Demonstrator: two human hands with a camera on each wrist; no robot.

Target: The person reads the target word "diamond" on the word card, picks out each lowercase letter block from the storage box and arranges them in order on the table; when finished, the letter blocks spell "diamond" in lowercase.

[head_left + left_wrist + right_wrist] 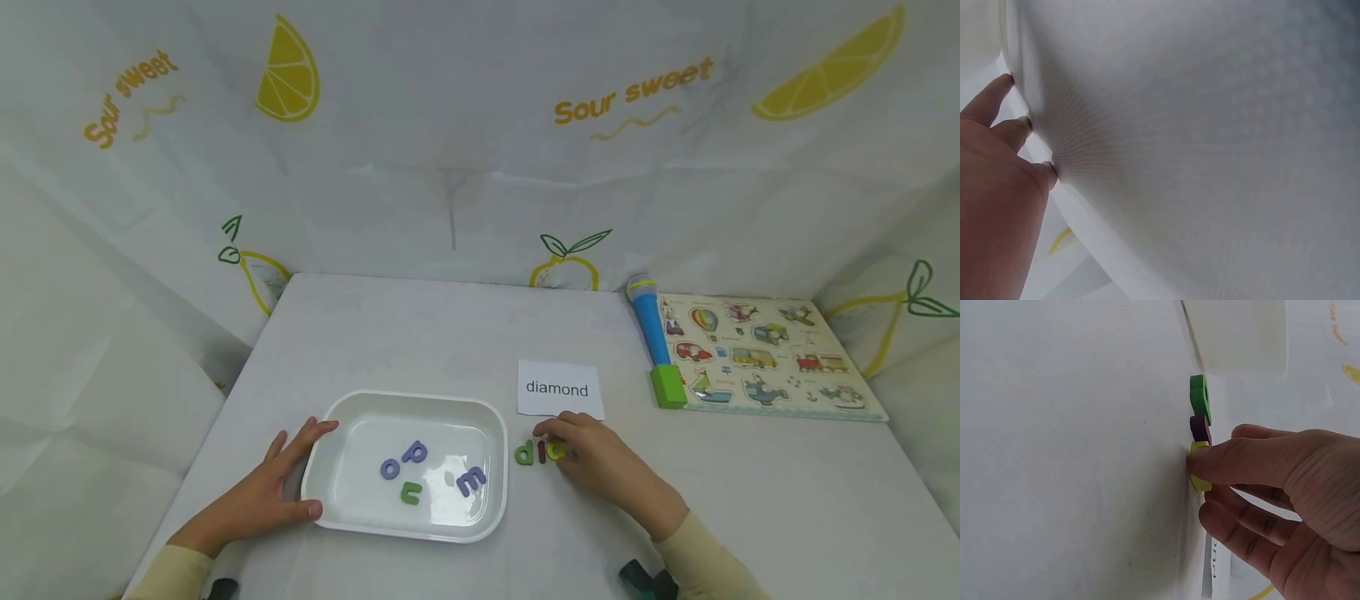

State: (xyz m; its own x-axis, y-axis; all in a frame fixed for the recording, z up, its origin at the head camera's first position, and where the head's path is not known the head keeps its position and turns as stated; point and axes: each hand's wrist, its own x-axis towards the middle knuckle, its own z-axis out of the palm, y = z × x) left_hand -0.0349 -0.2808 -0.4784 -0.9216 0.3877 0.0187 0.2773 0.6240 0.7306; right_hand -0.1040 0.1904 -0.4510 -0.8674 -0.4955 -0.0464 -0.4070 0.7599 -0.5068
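Under its thumb, the right hand (596, 458) pinches the yellow letter (1200, 483); the left hand (264, 497) lies spread.

A small play or learning corner, set up at a table (420, 333) covered in white and backed by a hanging white cloth (450, 100) printed with lemon slices (288, 75) and the words "Sour sweet". The setting is indicated by a picture board (776, 354) of vehicles, a blue toy microphone (651, 329), a card (558, 372) reading "diamond", and coloured letters (471, 478) in and beside a white tray (503, 467). Whether the surrounding building is a home, school or studio cannot be determined.
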